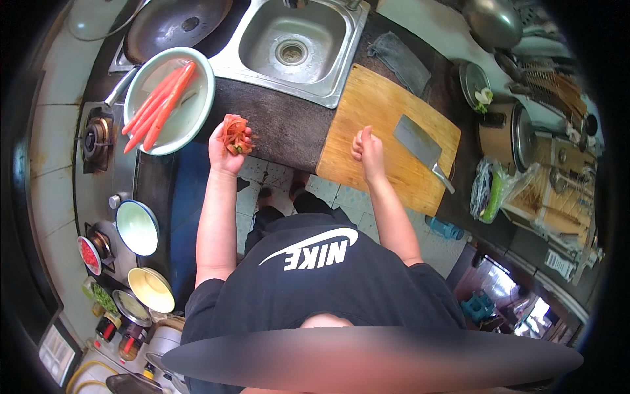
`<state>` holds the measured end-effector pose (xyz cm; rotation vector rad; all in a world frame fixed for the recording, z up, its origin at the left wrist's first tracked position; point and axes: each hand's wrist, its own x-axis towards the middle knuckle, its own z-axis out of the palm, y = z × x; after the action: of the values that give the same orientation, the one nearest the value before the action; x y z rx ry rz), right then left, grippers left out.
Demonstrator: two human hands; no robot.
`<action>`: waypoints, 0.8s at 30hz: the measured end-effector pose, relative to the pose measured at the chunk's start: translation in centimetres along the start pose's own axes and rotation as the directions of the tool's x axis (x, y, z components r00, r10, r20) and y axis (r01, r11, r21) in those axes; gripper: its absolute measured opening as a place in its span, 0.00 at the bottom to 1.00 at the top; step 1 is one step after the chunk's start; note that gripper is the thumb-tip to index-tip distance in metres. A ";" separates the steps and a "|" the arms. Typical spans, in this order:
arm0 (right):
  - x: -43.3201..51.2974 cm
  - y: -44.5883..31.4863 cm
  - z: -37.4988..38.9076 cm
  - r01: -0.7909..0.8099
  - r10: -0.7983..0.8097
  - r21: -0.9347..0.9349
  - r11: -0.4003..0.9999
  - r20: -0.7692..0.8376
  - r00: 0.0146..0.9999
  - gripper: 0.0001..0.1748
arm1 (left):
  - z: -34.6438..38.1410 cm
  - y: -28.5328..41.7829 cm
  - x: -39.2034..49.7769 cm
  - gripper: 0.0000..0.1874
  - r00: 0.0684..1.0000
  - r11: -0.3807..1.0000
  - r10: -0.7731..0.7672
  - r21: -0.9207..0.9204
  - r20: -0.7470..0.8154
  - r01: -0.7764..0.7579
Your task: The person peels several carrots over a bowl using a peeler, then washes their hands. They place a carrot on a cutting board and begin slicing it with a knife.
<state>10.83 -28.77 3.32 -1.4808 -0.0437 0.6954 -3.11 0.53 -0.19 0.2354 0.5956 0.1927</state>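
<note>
My left hand [229,147] holds a clump of reddish-orange carrot peelings [236,134], palm up, over the dark counter's front edge. Beside it on the left, several peeled carrots [160,108] lie in a pale green-white basin [209,106], some with their ends over its rim. My right hand [367,150] is above the wooden cutting board [364,93], loosely curled with the thumb raised; I see nothing in it. Right of that hand, a cleaver [418,139] rests flat on the board, its handle towards the board's lower right edge.
A steel sink [295,42] is set in the counter beyond my hands. A grey cloth [401,61] lies behind the board. The wok [172,24] sits behind the basin. At right stand a lidded pot [502,130] and a bagged green vegetable [492,194]; bowls [138,227] and gas burners [97,138] are left.
</note>
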 end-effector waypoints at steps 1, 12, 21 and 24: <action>-0.2 -0.6 0.5 -0.033 0.019 0.112 0.993 0.123 0.992 0.30 | 0.3 -0.3 -0.2 0.12 1.000 0.999 -0.027 0.036 0.009 0.026; -10.6 -4.3 7.9 0.158 -0.140 -0.273 0.949 0.084 0.987 0.12 | 3.7 -10.3 -5.5 0.13 0.871 0.825 -0.490 0.345 0.039 0.448; -24.6 0.0 6.3 0.090 -0.514 -0.837 0.540 -0.244 0.822 0.05 | 4.7 -19.4 -13.3 0.11 0.630 0.537 -0.777 0.545 0.022 0.644; -28.8 2.0 4.3 -0.009 -0.595 -0.872 0.490 -0.342 0.727 0.05 | 5.3 -23.2 -15.4 0.10 0.522 0.339 -0.846 0.646 -0.109 0.684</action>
<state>-15.08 -37.97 13.06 -2.5141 -0.1670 -0.2583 -9.96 -26.33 5.89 0.5900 0.4385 -1.0274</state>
